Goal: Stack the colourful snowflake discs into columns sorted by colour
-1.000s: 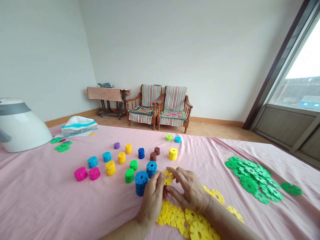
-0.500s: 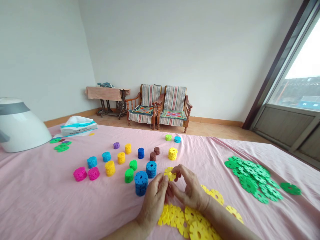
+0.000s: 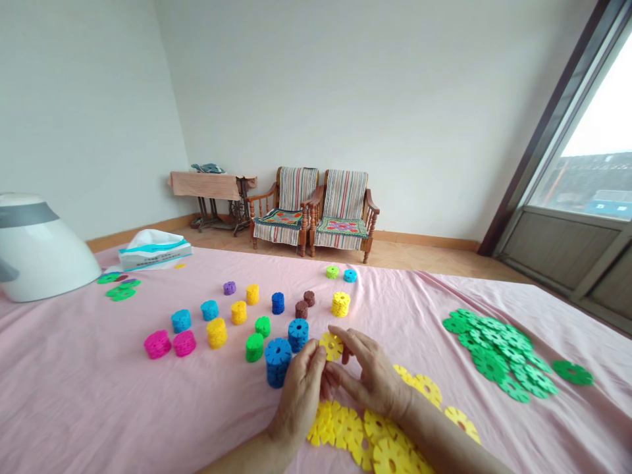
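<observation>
Between my two hands a yellow notched plastic disc (image 3: 330, 346) is held up, its centre hole facing me. My left hand (image 3: 299, 394) is closed, its thumb against the disc's lower left edge. My right hand (image 3: 375, 376) bends over the disc's right side, its fingertips at the rim. Whether more discs lie behind this one is hidden by the fingers. Below my wrists spreads a loose pile of yellow discs (image 3: 382, 431). Just left of my left hand stand two stacks of blue discs, a near one (image 3: 278, 363) and a farther one (image 3: 298, 336).
Small disc stacks, such as pink (image 3: 158, 345), green (image 3: 254, 347) and yellow (image 3: 340, 304), stand on the pink cloth (image 3: 99, 395). Green discs (image 3: 498, 355) lie heaped at right. A white kettle (image 3: 44, 257) and a tissue box (image 3: 155, 253) are at far left.
The yellow disc has shifted slightly left and down, turning more upright. My right fingers have moved left with it and straightened over its top. The stacks have stayed in place.
</observation>
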`<move>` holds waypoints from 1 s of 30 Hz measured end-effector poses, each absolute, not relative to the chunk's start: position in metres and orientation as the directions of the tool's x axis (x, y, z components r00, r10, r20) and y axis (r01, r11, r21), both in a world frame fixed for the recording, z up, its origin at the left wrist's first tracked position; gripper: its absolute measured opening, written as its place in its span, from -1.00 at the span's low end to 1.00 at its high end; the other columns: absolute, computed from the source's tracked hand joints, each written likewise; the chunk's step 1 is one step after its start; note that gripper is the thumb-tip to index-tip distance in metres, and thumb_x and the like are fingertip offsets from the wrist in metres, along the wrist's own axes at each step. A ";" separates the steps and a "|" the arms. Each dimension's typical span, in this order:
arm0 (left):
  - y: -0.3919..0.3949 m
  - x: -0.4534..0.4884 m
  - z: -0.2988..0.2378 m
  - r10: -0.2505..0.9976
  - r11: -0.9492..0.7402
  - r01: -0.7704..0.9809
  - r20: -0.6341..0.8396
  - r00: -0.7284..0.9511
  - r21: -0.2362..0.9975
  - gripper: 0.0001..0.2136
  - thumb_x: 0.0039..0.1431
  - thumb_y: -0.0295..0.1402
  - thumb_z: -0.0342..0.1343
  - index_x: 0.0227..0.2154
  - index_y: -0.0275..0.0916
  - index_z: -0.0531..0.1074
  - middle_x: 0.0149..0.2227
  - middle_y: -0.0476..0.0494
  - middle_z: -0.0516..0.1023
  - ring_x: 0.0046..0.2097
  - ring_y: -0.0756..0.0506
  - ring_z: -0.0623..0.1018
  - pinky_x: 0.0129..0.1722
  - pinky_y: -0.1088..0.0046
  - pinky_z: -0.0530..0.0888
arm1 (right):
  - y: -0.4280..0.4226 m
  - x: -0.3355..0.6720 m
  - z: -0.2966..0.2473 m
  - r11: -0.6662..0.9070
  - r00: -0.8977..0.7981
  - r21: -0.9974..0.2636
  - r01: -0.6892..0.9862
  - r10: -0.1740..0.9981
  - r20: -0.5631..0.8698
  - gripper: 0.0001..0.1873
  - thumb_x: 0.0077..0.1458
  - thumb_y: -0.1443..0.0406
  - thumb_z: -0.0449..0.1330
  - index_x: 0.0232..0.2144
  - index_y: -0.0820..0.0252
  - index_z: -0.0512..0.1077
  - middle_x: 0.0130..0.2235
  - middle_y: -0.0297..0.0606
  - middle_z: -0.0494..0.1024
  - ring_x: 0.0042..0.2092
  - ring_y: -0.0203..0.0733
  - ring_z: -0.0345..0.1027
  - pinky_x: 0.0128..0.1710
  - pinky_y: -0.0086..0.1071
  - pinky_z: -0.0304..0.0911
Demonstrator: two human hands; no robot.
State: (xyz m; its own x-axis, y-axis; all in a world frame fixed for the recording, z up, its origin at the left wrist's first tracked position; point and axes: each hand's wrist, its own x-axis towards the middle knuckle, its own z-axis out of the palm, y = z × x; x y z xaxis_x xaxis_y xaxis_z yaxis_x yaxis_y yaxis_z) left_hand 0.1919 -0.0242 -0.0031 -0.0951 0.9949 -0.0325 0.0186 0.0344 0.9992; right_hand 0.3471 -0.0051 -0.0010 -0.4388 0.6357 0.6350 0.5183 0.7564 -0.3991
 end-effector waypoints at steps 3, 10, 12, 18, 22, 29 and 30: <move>-0.023 0.192 -0.006 0.995 0.025 0.031 -0.022 -0.099 0.999 -0.54 -0.02 -0.09 0.10 -0.13 -0.31 0.40 -0.06 -0.25 0.48 0.08 -0.24 0.36 0.06 0.32 0.29 | -0.006 0.346 -0.001 0.736 -0.424 -0.430 0.523 0.662 0.618 -0.53 0.11 0.23 0.11 0.06 0.20 0.16 -0.36 -0.26 0.42 -0.36 -0.24 0.32 -0.29 -0.30 0.33; -0.024 0.192 -0.010 0.994 0.011 0.014 -0.010 -0.110 1.000 -0.60 0.00 -0.12 0.14 -0.16 -0.27 0.39 -0.07 -0.22 0.48 0.04 -0.21 0.40 -0.01 0.37 0.33 | -0.006 0.346 -0.002 0.689 -0.369 -0.483 0.540 0.710 0.601 -0.60 0.08 0.18 0.15 -0.06 0.19 0.22 -0.36 -0.26 0.43 -0.39 -0.27 0.32 -0.29 -0.33 0.32; -0.026 0.194 -0.007 0.998 -0.030 0.020 0.031 -0.046 0.999 -0.68 0.06 -0.09 0.08 -0.29 -0.25 0.39 -0.26 -0.15 0.53 -0.16 -0.16 0.49 -0.22 0.43 0.41 | -0.005 0.346 -0.004 0.670 -0.340 -0.489 0.559 0.723 0.601 -0.61 0.07 0.18 0.15 -0.07 0.20 0.23 -0.39 -0.28 0.43 -0.41 -0.28 0.32 -0.31 -0.34 0.32; -0.027 0.199 0.001 0.986 -0.090 -0.034 0.093 0.135 0.995 -0.67 0.15 -0.04 -0.06 -0.48 -0.22 0.25 -0.65 0.08 0.34 -0.63 0.04 0.32 -0.62 0.58 0.25 | -0.001 0.346 -0.005 0.617 -0.276 -0.521 0.590 0.760 0.588 -0.66 0.05 0.18 0.15 -0.14 0.19 0.25 -0.45 -0.36 0.40 -0.45 -0.31 0.31 -0.38 -0.41 0.29; -0.026 0.200 -0.001 0.993 -0.085 0.005 0.084 0.085 0.996 -0.73 0.16 -0.09 -0.07 -0.43 -0.21 0.23 -0.65 0.09 0.34 -0.65 0.06 0.31 -0.64 0.61 0.25 | 0.008 0.350 -0.004 0.478 -0.062 -0.601 0.640 0.813 0.579 -0.68 0.04 0.16 0.15 -0.18 0.19 0.26 -0.48 -0.37 0.40 -0.47 -0.29 0.31 -0.43 -0.42 0.27; -0.032 0.200 -0.004 0.955 -0.234 0.217 0.182 0.232 0.948 -0.84 0.16 -0.32 -0.05 -0.51 -0.20 0.20 -0.64 0.08 0.31 -0.59 0.04 0.34 -0.59 0.59 0.25 | 0.030 0.362 -0.022 0.364 0.038 -0.649 0.668 0.854 0.518 -0.72 -0.05 0.15 0.18 -0.28 0.17 0.34 -0.36 -0.28 0.45 -0.38 -0.22 0.36 -0.36 -0.35 0.27; -0.033 0.200 -0.003 0.952 -0.247 0.243 0.188 0.242 0.938 -0.85 0.15 -0.35 -0.05 -0.52 -0.20 0.20 -0.64 0.08 0.31 -0.58 0.03 0.35 -0.58 0.59 0.25 | 0.031 0.362 -0.025 0.360 0.025 -0.643 0.676 0.861 0.509 -0.72 -0.06 0.16 0.19 -0.28 0.16 0.35 -0.33 -0.27 0.45 -0.35 -0.21 0.36 -0.34 -0.34 0.27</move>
